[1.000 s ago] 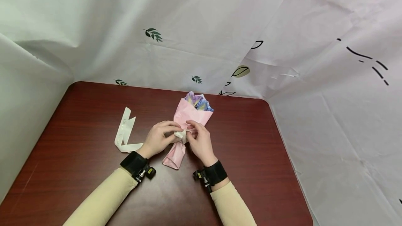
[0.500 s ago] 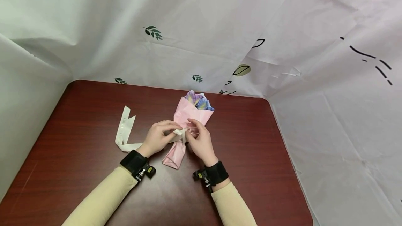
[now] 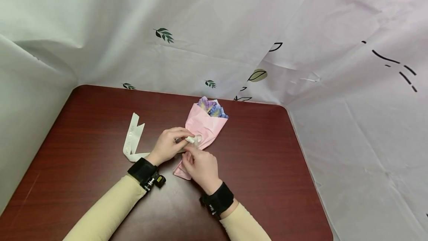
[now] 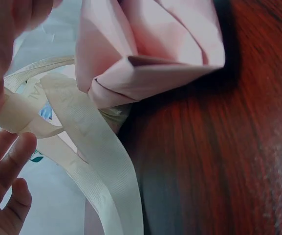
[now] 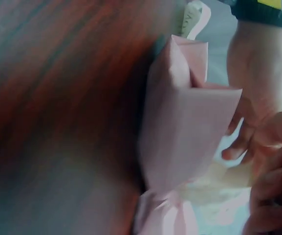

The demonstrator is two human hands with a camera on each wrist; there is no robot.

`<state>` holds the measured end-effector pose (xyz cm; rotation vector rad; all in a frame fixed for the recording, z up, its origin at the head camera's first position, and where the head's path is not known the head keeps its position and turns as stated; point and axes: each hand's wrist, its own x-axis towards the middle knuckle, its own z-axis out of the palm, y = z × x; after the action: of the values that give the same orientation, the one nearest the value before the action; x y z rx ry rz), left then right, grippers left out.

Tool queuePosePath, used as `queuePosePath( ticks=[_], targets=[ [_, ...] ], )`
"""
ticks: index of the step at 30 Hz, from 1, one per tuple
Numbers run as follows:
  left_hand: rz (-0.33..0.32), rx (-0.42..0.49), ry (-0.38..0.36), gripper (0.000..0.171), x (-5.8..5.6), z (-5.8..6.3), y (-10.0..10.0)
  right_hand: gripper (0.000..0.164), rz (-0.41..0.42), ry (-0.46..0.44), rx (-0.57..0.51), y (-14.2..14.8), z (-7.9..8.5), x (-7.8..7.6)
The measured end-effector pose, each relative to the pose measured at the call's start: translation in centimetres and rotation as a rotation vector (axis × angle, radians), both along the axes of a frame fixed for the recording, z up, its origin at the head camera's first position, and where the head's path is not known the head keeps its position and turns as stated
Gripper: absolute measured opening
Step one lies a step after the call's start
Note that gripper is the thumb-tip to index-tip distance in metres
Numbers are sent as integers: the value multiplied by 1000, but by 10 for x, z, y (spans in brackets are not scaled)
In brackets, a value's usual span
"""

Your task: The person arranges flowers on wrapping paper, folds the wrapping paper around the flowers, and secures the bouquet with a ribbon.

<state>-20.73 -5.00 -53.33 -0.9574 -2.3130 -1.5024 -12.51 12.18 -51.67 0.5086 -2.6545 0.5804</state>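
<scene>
A small bouquet in pink wrapping paper (image 3: 202, 122) lies on the table, with purple and blue flowers (image 3: 212, 108) showing at its far end. White printed ribbon (image 4: 99, 142) circles its narrow waist. My left hand (image 3: 170, 145) pinches the ribbon at a small loop over that waist. Just below, my right hand (image 3: 202, 168) has its fingers curled, pinching ribbon beside the left fingertips and covering part of the folded paper stem. In the left wrist view, a ribbon band (image 4: 16, 115) stretches between the two hands' fingers (image 4: 18, 156). The right wrist view shows the pink stem end (image 5: 189, 127) blurred.
A long ribbon tail (image 3: 131, 140) lies bent on the dark red wooden table (image 3: 267, 151), left of the left hand. White cloth (image 3: 214, 47) with leaf prints hangs around the table's back and sides. Both wrists wear black camera straps (image 3: 219, 198).
My right hand has come down and left from the bouquet's right side to below the ribbon loop, its fingers now more curled. The left hand has hardly moved.
</scene>
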Motion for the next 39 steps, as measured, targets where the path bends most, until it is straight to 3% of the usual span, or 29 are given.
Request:
queuePosePath(
  ticks=[11, 15, 19, 22, 28, 33, 36, 39],
  targets=[
    [-14, -3, -12, 26, -1, 2, -2, 23, -121, -71, 561, -37, 15, -8],
    [-14, -5, -12, 24, -2, 4, -2, 33, -125, -146, 623, -45, 16, -9],
    [-20, -6, -24, 25, -3, 6, -3, 54, -132, -236, 656, -49, 18, -10],
    [-30, -8, -23, 25, -3, 8, -3, 53, -137, -258, 682, -51, 18, -12],
    [-38, -17, -31, 22, -4, 7, -2, 34, -134, -278, 675, -53, 15, -15],
    [-40, -49, -42, 21, -4, 7, -2, 28, -110, -196, 654, -50, 15, -10],
    [-49, -65, -41, 20, -4, 8, -2, 17, -37, -222, 513, -41, 19, -3],
    [-50, -65, -35, 18, -4, 9, -4, 15, 64, -326, 287, -28, 28, 6]
  ],
)
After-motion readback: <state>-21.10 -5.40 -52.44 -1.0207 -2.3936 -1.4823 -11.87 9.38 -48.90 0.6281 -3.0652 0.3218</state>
